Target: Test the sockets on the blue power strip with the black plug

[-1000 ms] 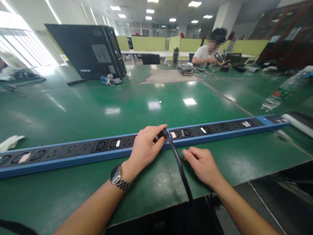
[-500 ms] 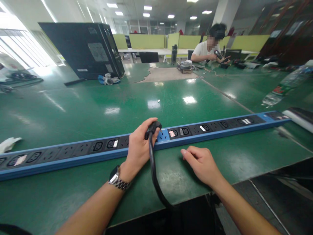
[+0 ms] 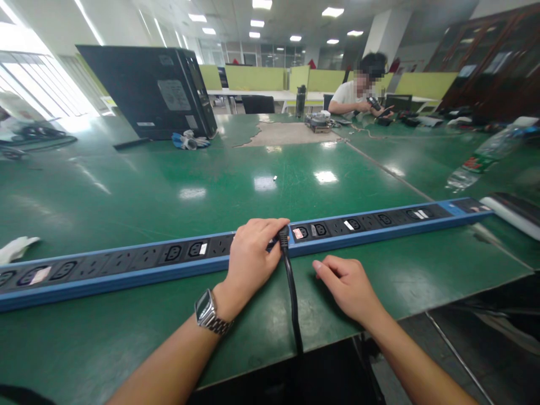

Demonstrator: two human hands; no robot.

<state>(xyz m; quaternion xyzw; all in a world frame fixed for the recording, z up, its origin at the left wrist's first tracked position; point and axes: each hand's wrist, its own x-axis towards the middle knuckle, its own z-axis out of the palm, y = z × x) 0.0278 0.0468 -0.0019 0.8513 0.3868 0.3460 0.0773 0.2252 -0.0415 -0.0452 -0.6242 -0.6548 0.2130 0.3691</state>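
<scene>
A long blue power strip [image 3: 133, 261] with black sockets lies across the green table. Near its middle, my left hand [image 3: 253, 247] has its fingers closed on a black plug [image 3: 284, 235], which is down at the strip's face. My fingers hide the contact, so I cannot tell whether it is fully seated. From the plug a thick black cord [image 3: 293, 304] runs down over the near table edge. My right hand [image 3: 348, 287] rests on the table just in front of the strip, loosely curled with nothing in it. A watch [image 3: 207, 313] is on my left wrist.
A black computer case [image 3: 135, 90] stands at the back left with gloves [image 3: 190, 140] by it. A plastic bottle [image 3: 485, 157] is at the right. Across the green table [image 3: 219, 185] a person [image 3: 350, 97] handles a small dark device.
My left hand has turned over and moved slightly right, bringing the plug down onto the strip. The cord now hangs straighter and farther right. My right hand has stayed put.
</scene>
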